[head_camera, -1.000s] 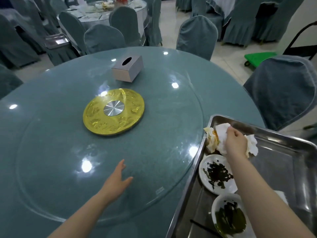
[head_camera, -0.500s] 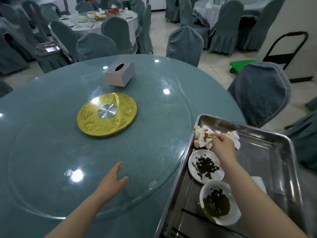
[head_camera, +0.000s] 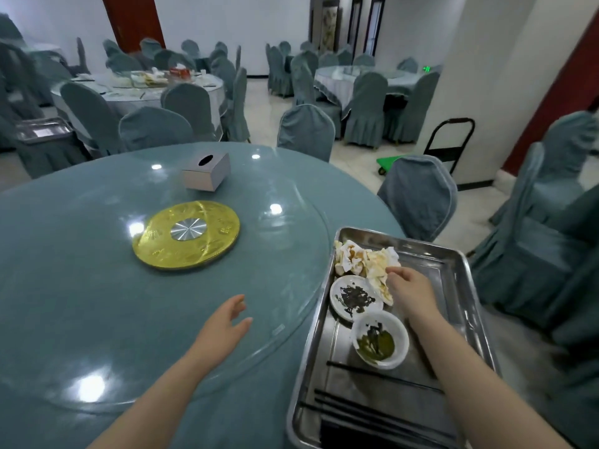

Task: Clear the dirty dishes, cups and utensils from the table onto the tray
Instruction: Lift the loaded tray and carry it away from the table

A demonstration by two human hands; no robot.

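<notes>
Shifted right hand [head_camera: 409, 291] nearer on tray [head_camera: 466, 280], pinching napkins [head_camera: 366, 260]; left hand [head_camera: 223, 325] open, apart, over glass [head_camera: 162, 335]

A round teal table [head_camera: 64, 286] carries a glass turntable [head_camera: 285, 254], tissue box [head_camera: 206, 171] and steel tray [head_camera: 453, 264].

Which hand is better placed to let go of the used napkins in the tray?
The right hand. Its fingers already touch the crumpled napkins at the far end of the metal tray. The left hand is open over the glass turntable, away from the tray.
</notes>
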